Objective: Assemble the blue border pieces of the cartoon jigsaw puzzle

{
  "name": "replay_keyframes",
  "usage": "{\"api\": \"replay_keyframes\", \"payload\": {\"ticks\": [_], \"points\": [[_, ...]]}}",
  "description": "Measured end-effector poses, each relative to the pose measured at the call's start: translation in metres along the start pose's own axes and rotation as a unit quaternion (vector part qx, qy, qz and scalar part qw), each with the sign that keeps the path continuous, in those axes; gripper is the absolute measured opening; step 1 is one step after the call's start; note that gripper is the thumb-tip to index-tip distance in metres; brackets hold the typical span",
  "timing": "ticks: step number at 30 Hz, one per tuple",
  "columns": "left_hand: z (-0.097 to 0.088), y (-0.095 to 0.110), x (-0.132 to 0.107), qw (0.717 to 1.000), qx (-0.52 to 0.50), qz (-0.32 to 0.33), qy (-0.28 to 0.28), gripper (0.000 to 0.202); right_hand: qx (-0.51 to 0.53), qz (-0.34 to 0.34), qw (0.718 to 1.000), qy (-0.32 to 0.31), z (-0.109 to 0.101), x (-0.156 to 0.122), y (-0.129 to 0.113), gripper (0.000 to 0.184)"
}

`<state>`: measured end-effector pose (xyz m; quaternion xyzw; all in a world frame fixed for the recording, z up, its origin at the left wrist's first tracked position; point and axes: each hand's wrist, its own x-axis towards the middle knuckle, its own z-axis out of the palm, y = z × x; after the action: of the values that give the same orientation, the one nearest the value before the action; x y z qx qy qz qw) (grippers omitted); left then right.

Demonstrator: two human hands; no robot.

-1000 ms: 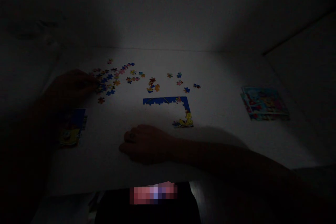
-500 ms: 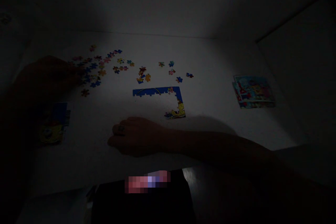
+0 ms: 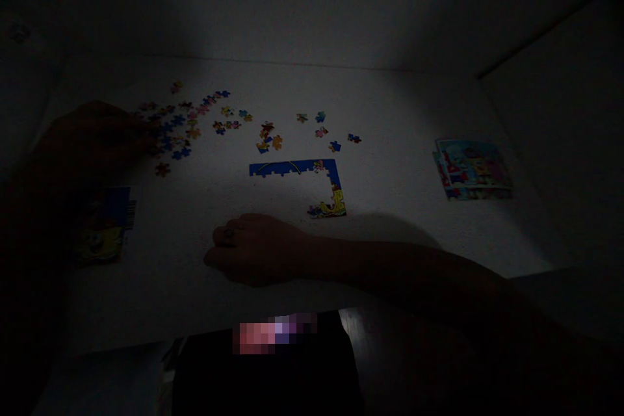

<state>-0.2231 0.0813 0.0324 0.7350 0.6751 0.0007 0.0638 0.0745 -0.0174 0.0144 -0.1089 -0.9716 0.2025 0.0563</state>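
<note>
I'm holding my left hand [image 3: 100, 136] in shadow at the left edge of the loose jigsaw pieces [image 3: 175, 127], which are scattered toward the far left of the white tabletop [image 3: 380, 240], and I can't tell whether it's gripping a piece or only touching them. I'm resting my right hand [image 3: 256, 250] loosely curled and apparently empty on the tabletop, just near the blue L-shaped puzzle border section [image 3: 295, 168]. I'm working between a SpongeBob picture card [image 3: 103, 227] at near left and a stack of printed cards [image 3: 472, 169] at right.
</note>
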Motion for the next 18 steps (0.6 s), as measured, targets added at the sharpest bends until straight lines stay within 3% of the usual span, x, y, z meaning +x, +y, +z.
{"api": "replay_keyframes", "payload": {"ticks": [9, 13, 18], "points": [[-0.007, 0.018, -0.011, 0.999, -0.034, -0.024, 0.031, 0.069, 0.006, 0.002, 1.0, -0.003, -0.002, 0.0, 0.0, 0.025], [-0.006, 0.016, -0.006, 0.998, -0.035, -0.057, 0.021, 0.066, 0.008, 0.006, 1.0, -0.014, -0.004, 0.001, -0.001, 0.024], [-0.004, 0.012, -0.005, 0.998, -0.024, -0.052, 0.037, 0.072, 0.001, 0.004, 1.0, -0.004, -0.003, 0.001, -0.001, 0.026]]}}
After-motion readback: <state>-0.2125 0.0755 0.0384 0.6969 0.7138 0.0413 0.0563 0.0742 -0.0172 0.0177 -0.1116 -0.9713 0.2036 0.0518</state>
